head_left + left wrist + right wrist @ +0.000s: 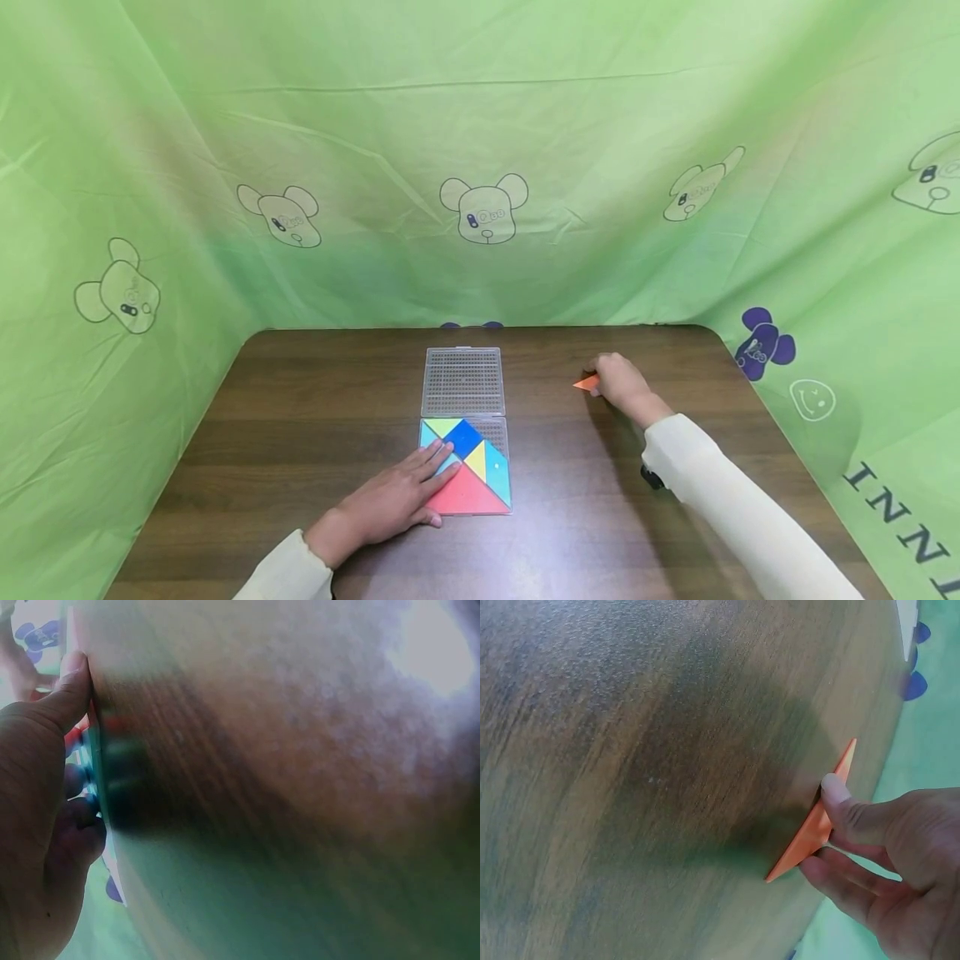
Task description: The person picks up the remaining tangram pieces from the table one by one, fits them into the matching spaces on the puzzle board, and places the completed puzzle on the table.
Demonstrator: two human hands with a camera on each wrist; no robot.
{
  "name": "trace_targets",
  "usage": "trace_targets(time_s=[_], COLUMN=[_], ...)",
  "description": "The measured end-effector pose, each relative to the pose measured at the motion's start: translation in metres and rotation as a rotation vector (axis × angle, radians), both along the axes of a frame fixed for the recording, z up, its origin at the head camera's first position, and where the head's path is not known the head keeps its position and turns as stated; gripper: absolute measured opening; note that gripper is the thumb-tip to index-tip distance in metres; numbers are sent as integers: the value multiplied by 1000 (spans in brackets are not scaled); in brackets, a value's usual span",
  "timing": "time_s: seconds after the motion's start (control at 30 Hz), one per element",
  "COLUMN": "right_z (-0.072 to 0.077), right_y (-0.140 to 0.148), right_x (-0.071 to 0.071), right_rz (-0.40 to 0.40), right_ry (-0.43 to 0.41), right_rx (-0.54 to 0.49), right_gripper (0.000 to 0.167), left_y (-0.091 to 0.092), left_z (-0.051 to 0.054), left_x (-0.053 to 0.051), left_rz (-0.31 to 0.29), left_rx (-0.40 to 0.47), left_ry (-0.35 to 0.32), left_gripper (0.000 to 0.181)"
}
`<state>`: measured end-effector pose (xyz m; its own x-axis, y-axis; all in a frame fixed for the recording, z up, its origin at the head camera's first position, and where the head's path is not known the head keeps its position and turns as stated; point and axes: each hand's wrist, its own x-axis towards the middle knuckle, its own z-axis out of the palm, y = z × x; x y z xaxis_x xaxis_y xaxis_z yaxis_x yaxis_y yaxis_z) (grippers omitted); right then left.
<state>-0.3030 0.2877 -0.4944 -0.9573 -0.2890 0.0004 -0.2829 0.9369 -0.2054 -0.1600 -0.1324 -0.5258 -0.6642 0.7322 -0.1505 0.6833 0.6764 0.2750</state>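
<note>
Between its thumb and fingers my right hand pinches an orange triangle tangram piece, over the table's right side. My left hand lies with fingers extended across the left part of a tangram set in a clear plastic case. Around those fingers show a red triangle, a blue square, a yellow triangle, a teal parallelogram and a lime triangle. A light blue piece is partly hidden under the hand. Bare grid shows at the case's upper right corner.
The case's gridded lid lies opened flat behind the tray. Everything rests on a brown wooden table. Green printed cloth hangs at the back and both sides. A small black object shows beneath the right sleeve.
</note>
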Motion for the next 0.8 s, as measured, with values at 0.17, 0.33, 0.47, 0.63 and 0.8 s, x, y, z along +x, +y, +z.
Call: trace_targets(time_s=[0.17, 0.33, 0.47, 0.63, 0.8], right_z=[0, 2, 6, 14, 25], right_y=[0, 2, 5, 8, 6], right_x=[-1, -1, -1, -1, 0], right_rz=[-29, -52, -53, 1, 10], right_ry=[-3, -64, -108, -138, -219], right_rx=[-13, -45, -70, -89, -148], right_gripper=[23, 29, 31, 21, 12], left_y=[0, 0, 1, 0, 0], left_z=[0, 1, 3, 3, 2], left_x=[0, 0, 0, 1, 1], left_rz=[-1, -3, 6, 7, 8], left_rx=[3, 8, 5, 6, 1], left_ry=[1, -5, -20, -10, -9], left_gripper=[75, 75, 75, 75, 76])
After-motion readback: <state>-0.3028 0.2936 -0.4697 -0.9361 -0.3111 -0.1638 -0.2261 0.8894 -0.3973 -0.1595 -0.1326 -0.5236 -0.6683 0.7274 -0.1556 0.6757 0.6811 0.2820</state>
